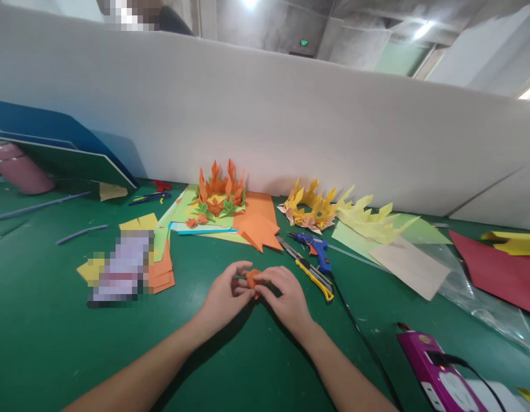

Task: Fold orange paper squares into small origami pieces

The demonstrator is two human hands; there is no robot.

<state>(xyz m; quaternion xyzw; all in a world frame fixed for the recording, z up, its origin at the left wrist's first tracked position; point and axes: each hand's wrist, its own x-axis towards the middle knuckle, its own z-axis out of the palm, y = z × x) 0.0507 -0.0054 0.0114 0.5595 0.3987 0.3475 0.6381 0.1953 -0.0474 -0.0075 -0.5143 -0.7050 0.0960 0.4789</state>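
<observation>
A small folded piece of orange paper (253,278) is pinched between my two hands over the green table. My left hand (228,293) grips its left side with thumb and fingers. On the other side, my right hand (286,297) presses it with thumb and forefinger. Parts of the folds are hidden by the fingers. Just right of my hands lie a yellow utility knife (314,277) and a blue hot glue gun (319,249). Behind them stand an orange paper crown (222,191) with green leaves and a yellow paper crown (310,206).
Orange paper sheets (258,214) lie under and beside the orange crown. A pale yellow jagged paper strip (372,217) is at the right. A purple power strip (436,366) and the glue gun's black cable (363,337) occupy the front right. A white partition (265,120) closes off the back.
</observation>
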